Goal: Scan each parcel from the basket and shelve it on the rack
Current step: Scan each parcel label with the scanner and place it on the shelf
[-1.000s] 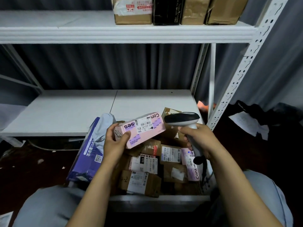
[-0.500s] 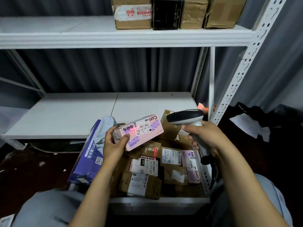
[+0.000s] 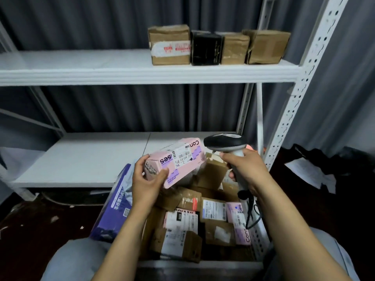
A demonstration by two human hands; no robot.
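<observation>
My left hand (image 3: 146, 180) grips the near end of a pink parcel (image 3: 178, 162) with a white barcode label, held tilted above the basket. My right hand (image 3: 246, 169) grips the handle of a black-and-grey barcode scanner (image 3: 225, 141), whose head sits just right of the parcel. Below both, a white basket (image 3: 258, 238) holds several brown and pink parcels (image 3: 180, 243). The white rack has an upper shelf (image 3: 81, 65) carrying three brown boxes and a black box (image 3: 206, 48) at its right end, and a bare lower shelf (image 3: 81, 159).
A purple-and-white bag (image 3: 115, 209) leans on the basket's left side. The rack's perforated right post (image 3: 294, 102) rises beside the scanner. Paper and dark cloth (image 3: 312, 173) lie on the dark floor at right. Grey curtain hangs behind the rack.
The view has tilted up, so the upper shelf's boxes show in full. The pink parcel has tipped a little more upright in my left hand. The red scan glow on its label is gone.
</observation>
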